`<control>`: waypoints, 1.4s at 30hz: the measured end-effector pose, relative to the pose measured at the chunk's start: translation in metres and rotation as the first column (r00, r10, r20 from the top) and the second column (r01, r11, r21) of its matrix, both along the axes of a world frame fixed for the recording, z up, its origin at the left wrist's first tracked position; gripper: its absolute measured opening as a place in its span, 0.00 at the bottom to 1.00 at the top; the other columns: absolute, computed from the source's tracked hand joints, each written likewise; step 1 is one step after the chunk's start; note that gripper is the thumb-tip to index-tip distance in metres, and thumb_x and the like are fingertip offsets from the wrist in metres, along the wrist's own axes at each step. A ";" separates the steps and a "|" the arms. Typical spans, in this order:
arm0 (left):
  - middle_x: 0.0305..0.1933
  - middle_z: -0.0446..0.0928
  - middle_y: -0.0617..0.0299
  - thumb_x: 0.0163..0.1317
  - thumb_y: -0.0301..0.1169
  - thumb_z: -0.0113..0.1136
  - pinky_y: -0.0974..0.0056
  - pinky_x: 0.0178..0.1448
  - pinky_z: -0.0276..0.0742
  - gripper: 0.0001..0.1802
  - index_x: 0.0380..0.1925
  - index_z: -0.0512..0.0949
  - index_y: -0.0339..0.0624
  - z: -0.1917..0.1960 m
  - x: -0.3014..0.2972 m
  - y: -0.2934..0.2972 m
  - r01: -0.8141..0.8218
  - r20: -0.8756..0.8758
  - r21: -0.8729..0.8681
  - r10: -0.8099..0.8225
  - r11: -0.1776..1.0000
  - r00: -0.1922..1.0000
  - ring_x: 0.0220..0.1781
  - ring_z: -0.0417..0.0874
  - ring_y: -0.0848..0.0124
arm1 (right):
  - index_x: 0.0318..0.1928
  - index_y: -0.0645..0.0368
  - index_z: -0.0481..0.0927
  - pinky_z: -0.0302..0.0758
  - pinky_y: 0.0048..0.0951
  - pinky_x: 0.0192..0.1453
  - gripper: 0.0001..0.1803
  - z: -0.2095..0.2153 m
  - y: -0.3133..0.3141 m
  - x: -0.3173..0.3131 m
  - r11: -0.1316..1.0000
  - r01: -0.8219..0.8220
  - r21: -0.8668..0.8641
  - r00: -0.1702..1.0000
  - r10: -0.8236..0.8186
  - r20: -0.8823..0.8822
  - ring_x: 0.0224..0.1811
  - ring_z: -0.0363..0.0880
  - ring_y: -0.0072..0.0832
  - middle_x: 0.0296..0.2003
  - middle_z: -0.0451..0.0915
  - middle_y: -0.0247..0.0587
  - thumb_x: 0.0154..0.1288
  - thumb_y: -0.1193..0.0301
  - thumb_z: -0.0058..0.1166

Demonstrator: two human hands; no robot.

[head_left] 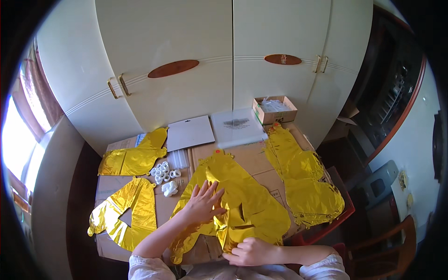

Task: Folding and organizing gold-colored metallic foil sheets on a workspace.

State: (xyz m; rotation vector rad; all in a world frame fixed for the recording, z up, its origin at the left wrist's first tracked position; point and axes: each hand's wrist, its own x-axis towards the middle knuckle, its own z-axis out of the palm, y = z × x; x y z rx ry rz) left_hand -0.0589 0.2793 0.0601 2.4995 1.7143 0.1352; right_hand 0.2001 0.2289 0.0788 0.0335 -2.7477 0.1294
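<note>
A flat gold foil balloon (256, 205) lies creased across the middle of the cardboard, with several layers overlapping. My left hand (203, 204) rests on its left part, fingers spread out. At the near edge, my right hand (252, 252) is closed on the foil, with the fingertips curled around its lower rim. Between the two hands the foil bunches into shiny folds. A gold section (191, 240) sticks out under my left forearm; whether it belongs to the same balloon I cannot tell.
More flat gold balloons lie at the far left (128, 161), near left (142, 210) and right (310, 186). White tape-like rolls (162, 173), a crumpled white piece (170, 188) and clear straws (178, 159) sit left of centre. Behind are a white board (190, 132), plastic bags (238, 128) and an open box (275, 114).
</note>
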 end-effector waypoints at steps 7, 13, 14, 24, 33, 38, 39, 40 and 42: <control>0.74 0.58 0.46 0.64 0.63 0.49 0.31 0.72 0.49 0.43 0.70 0.61 0.46 0.001 0.003 -0.018 0.005 -0.065 0.030 -0.003 1.000 0.998 0.75 0.56 0.42 | 0.68 0.55 0.65 0.68 0.46 0.65 0.36 0.002 0.057 0.014 0.899 0.405 -0.164 0.913 -0.388 0.126 0.63 0.69 0.45 0.63 0.67 0.51 0.66 0.48 0.55; 0.72 0.60 0.48 0.62 0.62 0.54 0.29 0.72 0.50 0.43 0.69 0.63 0.45 -0.007 -0.011 -0.026 -0.107 -0.071 0.085 0.113 0.991 0.991 0.74 0.58 0.45 | 0.72 0.57 0.54 0.59 0.55 0.72 0.40 -0.050 0.088 0.034 0.816 0.552 -0.170 0.833 -0.551 0.060 0.70 0.59 0.57 0.69 0.56 0.61 0.69 0.50 0.52; 0.72 0.60 0.48 0.62 0.62 0.54 0.29 0.72 0.50 0.43 0.69 0.63 0.45 -0.007 -0.013 -0.026 -0.112 -0.074 0.089 0.118 0.990 0.990 0.75 0.58 0.45 | 0.73 0.57 0.53 0.58 0.56 0.73 0.40 -0.055 0.093 0.032 0.808 0.561 -0.179 0.827 -0.559 0.062 0.71 0.58 0.56 0.70 0.55 0.60 0.70 0.50 0.52; 0.73 0.60 0.48 0.62 0.62 0.53 0.34 0.72 0.53 0.43 0.69 0.62 0.44 -0.011 -0.028 -0.008 -0.137 -0.053 0.084 0.141 0.987 0.989 0.75 0.57 0.47 | 0.73 0.58 0.52 0.47 0.58 0.77 0.41 -0.059 0.115 0.022 0.736 0.633 -0.242 0.775 -0.604 0.189 0.76 0.51 0.49 0.73 0.50 0.58 0.71 0.45 0.45; 0.75 0.57 0.49 0.64 0.62 0.51 0.29 0.71 0.52 0.42 0.69 0.62 0.47 -0.014 -0.021 -0.007 -0.174 -0.006 0.032 0.174 0.984 0.985 0.77 0.53 0.46 | 0.71 0.56 0.60 0.44 0.57 0.78 0.41 -0.055 0.116 0.034 0.739 0.633 -0.233 0.774 -0.589 0.235 0.76 0.51 0.45 0.72 0.58 0.49 0.69 0.42 0.47; 0.75 0.57 0.48 0.63 0.61 0.53 0.29 0.72 0.50 0.42 0.70 0.62 0.47 -0.017 -0.021 -0.007 -0.189 0.006 0.047 0.189 0.981 0.982 0.77 0.53 0.45 | 0.67 0.54 0.68 0.46 0.59 0.77 0.35 -0.059 0.116 0.032 0.755 0.636 -0.159 0.770 -0.605 0.204 0.75 0.56 0.42 0.70 0.64 0.43 0.68 0.44 0.49; 0.75 0.56 0.48 0.62 0.61 0.54 0.30 0.72 0.49 0.43 0.70 0.62 0.47 -0.018 -0.021 -0.007 -0.193 0.006 0.053 0.193 0.980 0.981 0.77 0.53 0.45 | 0.66 0.53 0.69 0.47 0.59 0.76 0.34 -0.058 0.114 0.031 0.753 0.640 -0.152 0.766 -0.611 0.197 0.74 0.57 0.42 0.69 0.65 0.42 0.68 0.44 0.49; 0.75 0.56 0.48 0.61 0.61 0.55 0.31 0.73 0.48 0.43 0.70 0.62 0.47 -0.019 -0.022 -0.008 -0.197 0.006 0.060 0.197 0.979 0.980 0.77 0.53 0.45 | 0.65 0.52 0.70 0.48 0.59 0.76 0.33 -0.057 0.114 0.029 0.752 0.644 -0.144 0.763 -0.617 0.190 0.74 0.58 0.41 0.69 0.65 0.41 0.68 0.45 0.50; 0.76 0.55 0.46 0.61 0.61 0.55 0.31 0.73 0.47 0.45 0.71 0.61 0.46 -0.019 -0.021 -0.008 -0.181 0.014 0.061 0.180 0.982 0.984 0.78 0.52 0.45 | 0.65 0.51 0.70 0.49 0.58 0.76 0.31 -0.059 0.114 0.029 0.746 0.648 -0.155 0.761 -0.626 0.168 0.73 0.60 0.41 0.68 0.67 0.42 0.69 0.47 0.50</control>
